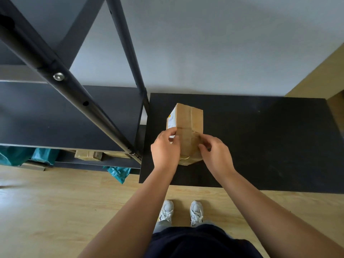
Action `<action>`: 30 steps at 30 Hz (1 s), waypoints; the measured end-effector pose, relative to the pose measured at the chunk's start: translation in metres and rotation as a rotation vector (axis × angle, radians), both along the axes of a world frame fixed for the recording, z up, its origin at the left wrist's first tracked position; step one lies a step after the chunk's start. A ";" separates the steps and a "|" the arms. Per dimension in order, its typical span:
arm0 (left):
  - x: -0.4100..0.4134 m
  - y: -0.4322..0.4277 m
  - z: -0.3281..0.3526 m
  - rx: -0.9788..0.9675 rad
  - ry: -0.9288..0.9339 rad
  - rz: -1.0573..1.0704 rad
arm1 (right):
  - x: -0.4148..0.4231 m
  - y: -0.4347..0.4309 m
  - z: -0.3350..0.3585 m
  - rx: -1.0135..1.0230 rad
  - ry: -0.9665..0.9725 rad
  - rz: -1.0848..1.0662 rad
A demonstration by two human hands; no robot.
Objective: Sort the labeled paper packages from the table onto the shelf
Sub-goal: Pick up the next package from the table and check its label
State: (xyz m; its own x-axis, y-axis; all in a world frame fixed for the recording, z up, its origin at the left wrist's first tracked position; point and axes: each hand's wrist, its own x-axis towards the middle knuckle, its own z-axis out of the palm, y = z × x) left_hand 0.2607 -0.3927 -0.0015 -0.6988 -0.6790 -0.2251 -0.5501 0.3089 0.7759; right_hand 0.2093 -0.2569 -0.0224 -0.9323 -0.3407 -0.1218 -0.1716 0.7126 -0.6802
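A: Table [260, 142] surface, matte black, a few pale specks, set against a plain grey wall [204, 43]. One brown cardboard package [189, 125] stands near its left part, taped along the top, white label [171, 120] on the left face.

B: Hands?

A: Both on the near end of the package. Left hand [164, 149] has fingers curled onto the left top edge, thumb over the label corner. Right hand [216, 155] pinches the right side, fingers bent and closed on the cardboard. Whether the box rests on the table or is lifted, cannot tell.

B: Shelf?

A: Black metal shelf [55, 116] directly left of the table, touching or nearly so. Middle board bare and dark. On the lower level: teal plastic bags [44, 155] and a brown taped parcel [87, 155]; another teal bag [119, 174] pokes out at floor level.

B: Floor?

A: Light wood planks [55, 202]. White sneakers [167, 211] below the table edge, dark shorts at the frame bottom.
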 end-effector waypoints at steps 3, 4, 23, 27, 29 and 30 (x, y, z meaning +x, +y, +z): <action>-0.001 0.001 0.000 -0.046 0.001 -0.106 | -0.005 0.001 -0.006 -0.016 -0.194 -0.072; -0.001 0.004 -0.002 -0.054 -0.006 -0.144 | -0.006 0.002 -0.009 -0.006 -0.224 -0.084; -0.001 0.009 -0.033 0.117 -0.178 -0.151 | -0.012 0.027 -0.019 0.070 -0.218 -0.218; -0.009 0.006 -0.032 0.131 -0.201 -0.139 | -0.015 0.027 -0.019 0.095 -0.246 -0.218; -0.015 0.004 -0.030 0.159 -0.233 -0.147 | -0.020 0.025 -0.016 0.133 -0.290 -0.208; -0.018 0.003 -0.030 0.176 -0.259 -0.164 | -0.022 0.024 -0.015 0.147 -0.324 -0.192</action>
